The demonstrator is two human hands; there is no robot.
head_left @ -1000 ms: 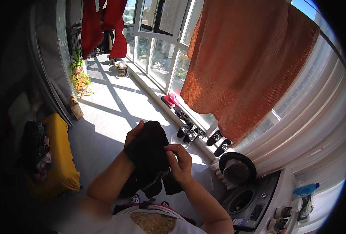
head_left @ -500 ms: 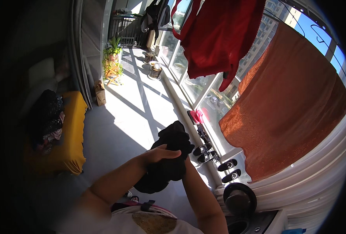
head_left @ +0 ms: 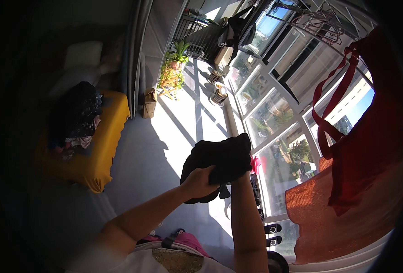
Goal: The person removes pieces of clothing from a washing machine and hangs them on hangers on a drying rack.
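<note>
A bunched black garment [head_left: 219, 159] is held up in front of me over the sunlit floor. My left hand [head_left: 200, 181] grips its lower left part from below. My right hand [head_left: 240, 175] is mostly hidden behind the cloth at its lower right edge, and its wrist runs straight up into the fabric. A red garment with long straps [head_left: 370, 136] hangs at the right, and an orange cloth [head_left: 342, 218] hangs below it against the windows.
A yellow-covered seat [head_left: 97, 150] with a pile of dark clothes [head_left: 74, 113] stands at the left. Potted plants [head_left: 174, 68], a paper bag [head_left: 149, 102] and small pots [head_left: 219, 93] sit near the far windows. Shoes [head_left: 272, 230] line the window sill.
The view has swung left and up along the balcony. The black garment has risen and is now spread wider between both hands; the red garment now hangs at the right.
</note>
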